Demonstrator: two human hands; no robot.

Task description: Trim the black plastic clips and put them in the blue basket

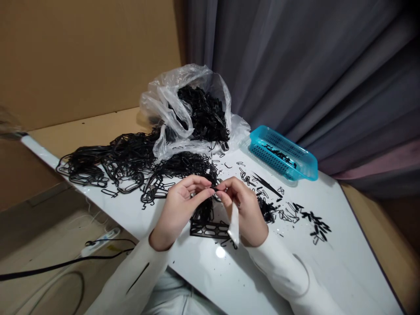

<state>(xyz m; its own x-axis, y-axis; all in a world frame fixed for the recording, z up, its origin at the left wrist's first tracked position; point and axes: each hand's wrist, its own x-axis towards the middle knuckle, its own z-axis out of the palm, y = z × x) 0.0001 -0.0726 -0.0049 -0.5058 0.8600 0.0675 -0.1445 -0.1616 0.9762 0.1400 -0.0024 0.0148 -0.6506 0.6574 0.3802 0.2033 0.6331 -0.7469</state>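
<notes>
At the near edge of a glossy white table (295,280), two arms in white sleeves reach forward from the wearer of the camera. The left hand (179,210) and the right hand (244,212) meet at their fingertips above the tabletop, thumbs and forefingers pressed together on one small black plastic piece (214,188), pinched between both hands. The right hand also holds a slim white tool or strip (234,225) that hangs down from its palm; what it is cannot be told. Just under the hands lies a flat black lattice frame (208,228), with a loose clump of black parts above it.

To the right, small black loose pieces (295,214) are scattered across the table. Further back on the right sits a turquoise plastic basket (284,153) with a few black pieces inside. Behind the hands, tangled black frames (114,164) spread to the left, and a clear plastic bag (183,109) sits open, heaped with more black parts. Grey curtains hang behind, and a brown wall stands at left.

The pinched piece looks tiny and springy, so a slipped pinch could likely flick it off into the scattered pieces or onto the floor. The tangled frames lie near the table's left edge and could slide off if snagged.
</notes>
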